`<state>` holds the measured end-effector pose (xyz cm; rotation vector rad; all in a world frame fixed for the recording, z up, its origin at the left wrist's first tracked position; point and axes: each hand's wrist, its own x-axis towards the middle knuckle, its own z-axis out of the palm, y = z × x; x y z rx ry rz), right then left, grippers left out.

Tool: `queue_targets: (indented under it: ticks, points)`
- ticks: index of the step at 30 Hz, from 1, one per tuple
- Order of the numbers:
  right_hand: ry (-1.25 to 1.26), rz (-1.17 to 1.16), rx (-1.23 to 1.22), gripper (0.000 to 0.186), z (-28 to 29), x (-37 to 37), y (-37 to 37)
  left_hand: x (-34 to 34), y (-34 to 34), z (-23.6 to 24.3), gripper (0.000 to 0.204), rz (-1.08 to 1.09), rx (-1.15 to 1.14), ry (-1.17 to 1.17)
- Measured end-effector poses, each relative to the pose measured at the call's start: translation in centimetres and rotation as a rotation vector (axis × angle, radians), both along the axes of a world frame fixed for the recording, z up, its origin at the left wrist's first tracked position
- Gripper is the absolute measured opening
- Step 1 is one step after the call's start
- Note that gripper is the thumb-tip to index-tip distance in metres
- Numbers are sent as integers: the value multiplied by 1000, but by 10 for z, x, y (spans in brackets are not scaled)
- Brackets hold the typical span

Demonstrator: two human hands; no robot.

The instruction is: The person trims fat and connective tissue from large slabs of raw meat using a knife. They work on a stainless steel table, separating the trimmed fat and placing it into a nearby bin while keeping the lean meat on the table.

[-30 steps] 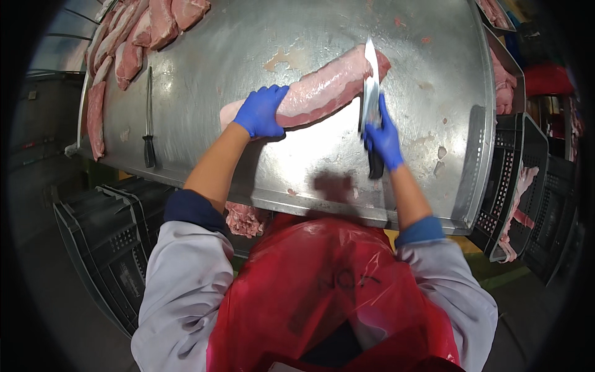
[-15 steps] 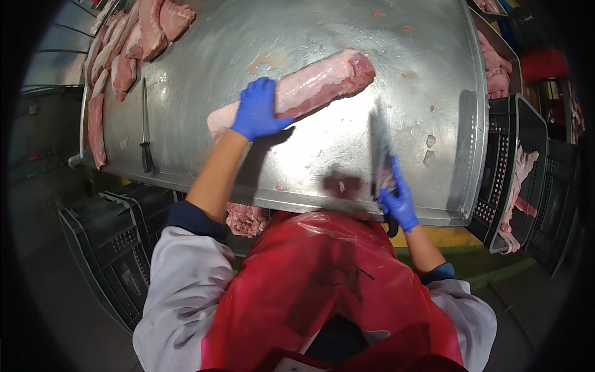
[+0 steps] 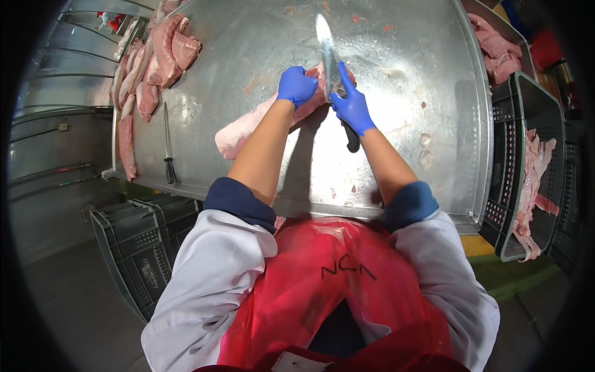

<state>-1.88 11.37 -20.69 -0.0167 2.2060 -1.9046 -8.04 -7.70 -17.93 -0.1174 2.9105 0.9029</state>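
Note:
A long piece of pale pink meat (image 3: 238, 132) lies slantwise on the steel table (image 3: 235, 43), its far right end partly behind my hands. My left hand (image 3: 297, 85), in a blue glove, is closed on the meat near that end, fingers curled. My right hand (image 3: 353, 105), gloved too, grips a knife (image 3: 326, 46) by its black handle. The blade points away from me and lies across the far end of the meat; whether it cuts in, I cannot tell.
Several meat pieces (image 3: 164, 56) are heaped at the table's far left, near a sharpening steel (image 3: 167, 146). Black crates stand at the lower left (image 3: 139, 248) and right (image 3: 511, 173), the right one holding trimmings (image 3: 533, 180). More meat (image 3: 496, 49) fills a tray at the far right.
My right hand has brought the knife up from the table's front edge to the meat's far end. My left hand has slid right along the meat and curled its fingers.

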Motion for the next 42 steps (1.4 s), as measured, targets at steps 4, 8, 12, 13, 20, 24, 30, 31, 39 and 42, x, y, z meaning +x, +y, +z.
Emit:
queue_targets:
  ticks: [4,8,12,13,20,24,30,31,39,42]
  points:
    - [-140,248,108,79,10,32,7,0,2,1,33,44,-18,-9]
    - [9,282,71,79,0,69,20,7,-3,2,32,26,109,13]
    - [-30,243,26,78,10,5,-6,-2,18,33,26,-67,4,-91]
    - [-26,229,-19,78,8,3,-11,-3,16,37,25,-16,84,-114]
    - [-106,340,-33,77,17,43,-9,-10,-6,56,19,-45,309,-133]
    - [-182,386,0,82,19,33,-32,-18,-20,59,14,39,514,-203]
    - [-218,408,14,80,27,59,-36,0,-16,74,8,-28,681,-237]
    - [-141,383,77,77,28,30,-53,-1,-12,75,8,-78,664,-229]
    - [-263,403,73,73,-9,106,-64,46,9,65,18,-34,504,304]
    - [-131,372,-344,54,-150,42,-88,42,49,56,19,-112,865,339]
